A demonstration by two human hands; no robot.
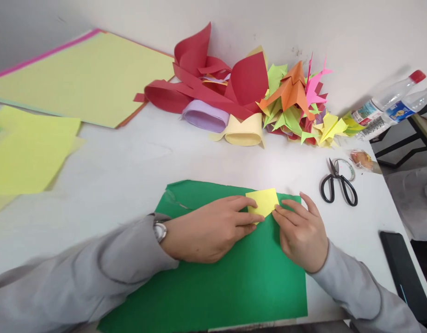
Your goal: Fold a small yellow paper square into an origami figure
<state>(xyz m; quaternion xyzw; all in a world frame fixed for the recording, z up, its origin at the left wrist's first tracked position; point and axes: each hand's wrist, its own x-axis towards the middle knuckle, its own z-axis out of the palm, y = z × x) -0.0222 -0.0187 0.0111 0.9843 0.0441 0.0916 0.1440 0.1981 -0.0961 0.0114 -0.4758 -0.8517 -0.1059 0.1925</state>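
A small folded yellow paper (263,201) lies on a large green sheet (227,286) spread over the white table (137,162). My left hand (209,231), with a wristwatch on its wrist, presses its fingers flat on the yellow paper's left side. On the paper's lower right edge my right hand (300,231) pinches with thumb and fingertips. Both sleeves are grey.
A heap of folded coloured paper shapes and red strips (248,97) sits at the back. Black scissors (338,185) lie right of the green sheet, a dark phone (402,273) at the right edge, plastic bottles (390,108) beyond. Yellow-green sheets (81,78) lie at left.
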